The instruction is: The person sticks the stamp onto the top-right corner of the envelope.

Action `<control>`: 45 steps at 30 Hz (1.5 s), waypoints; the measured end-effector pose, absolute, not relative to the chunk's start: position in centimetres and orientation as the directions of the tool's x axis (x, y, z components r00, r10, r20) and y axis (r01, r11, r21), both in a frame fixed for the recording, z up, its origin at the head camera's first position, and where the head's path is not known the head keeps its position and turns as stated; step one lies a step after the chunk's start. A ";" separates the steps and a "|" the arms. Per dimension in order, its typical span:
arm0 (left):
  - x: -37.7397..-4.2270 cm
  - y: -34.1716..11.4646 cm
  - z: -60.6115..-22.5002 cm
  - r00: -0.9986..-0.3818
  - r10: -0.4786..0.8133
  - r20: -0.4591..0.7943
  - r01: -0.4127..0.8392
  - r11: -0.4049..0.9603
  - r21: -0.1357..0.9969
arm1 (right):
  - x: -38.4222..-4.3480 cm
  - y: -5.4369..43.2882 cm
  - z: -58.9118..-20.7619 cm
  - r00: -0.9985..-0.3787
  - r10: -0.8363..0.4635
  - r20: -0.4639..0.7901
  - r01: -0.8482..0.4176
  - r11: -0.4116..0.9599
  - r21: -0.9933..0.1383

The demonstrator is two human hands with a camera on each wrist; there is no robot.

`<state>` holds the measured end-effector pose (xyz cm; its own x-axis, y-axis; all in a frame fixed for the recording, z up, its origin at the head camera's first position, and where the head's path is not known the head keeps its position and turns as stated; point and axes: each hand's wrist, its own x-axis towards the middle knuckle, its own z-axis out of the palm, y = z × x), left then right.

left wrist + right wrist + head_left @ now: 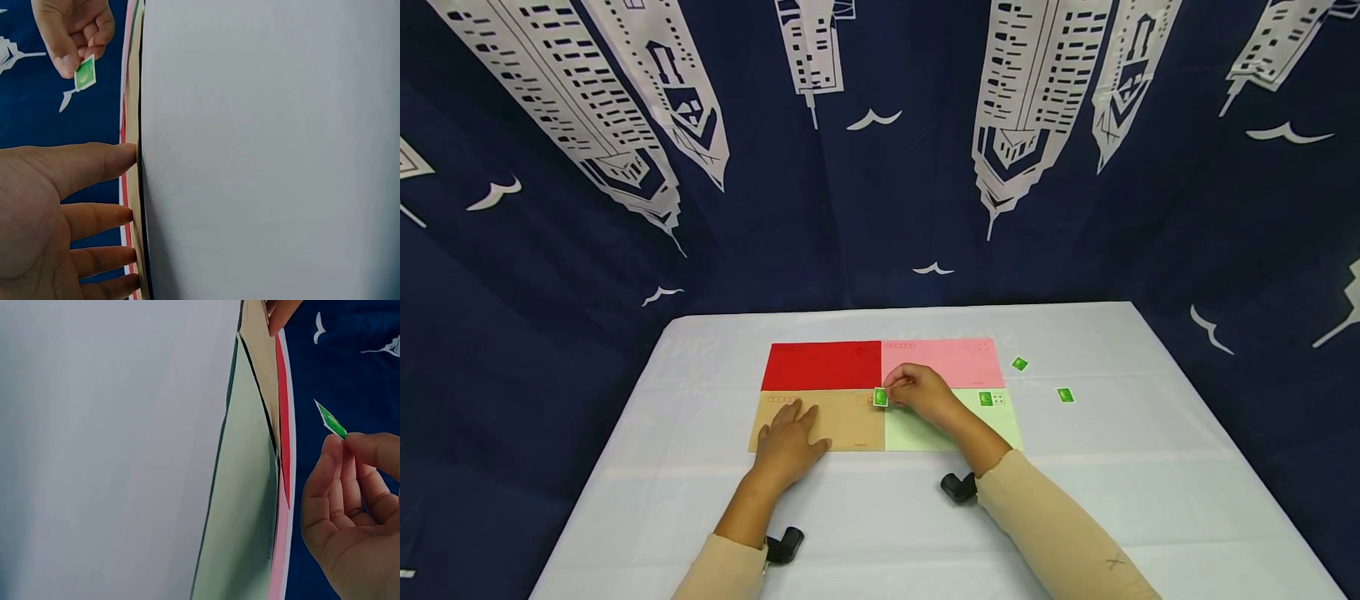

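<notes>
My right grip [925, 396] pinches a small green stamp [881, 397], raised over the tan envelope [853, 427], nearer the far edge of the counter [1150, 500]. My left grip [788, 443] is released, fingers spread on that envelope. I see two loose stamps [1066, 395] toward the far right corner.

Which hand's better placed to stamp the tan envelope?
Right hand, probably: it pinches a green stamp near the upper-right corner of the tan envelope; the left hand rests on that envelope.
</notes>
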<state>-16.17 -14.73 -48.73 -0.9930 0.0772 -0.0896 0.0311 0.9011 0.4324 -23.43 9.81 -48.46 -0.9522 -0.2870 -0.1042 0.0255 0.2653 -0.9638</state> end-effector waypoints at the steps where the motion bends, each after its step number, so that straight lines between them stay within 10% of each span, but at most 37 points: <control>1: -16.2 -14.7 -48.7 -0.993 0.079 -0.089 0.033 0.902 0.431 | -23.5 9.7 -48.5 -0.953 -0.284 -0.104 0.024 0.272 -0.962; 45: -16.4 -14.9 -49.2 -0.994 0.079 -0.071 0.043 0.909 0.414 | -24.8 6.1 -49.4 -0.964 -0.233 -0.130 0.006 0.469 -0.883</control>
<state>-16.37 -14.90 -49.16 -0.9944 0.0789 -0.0706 0.0427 0.9091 0.4143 -24.78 6.13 -49.39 -0.9636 -0.2332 -0.1304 0.0058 0.4694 -0.8830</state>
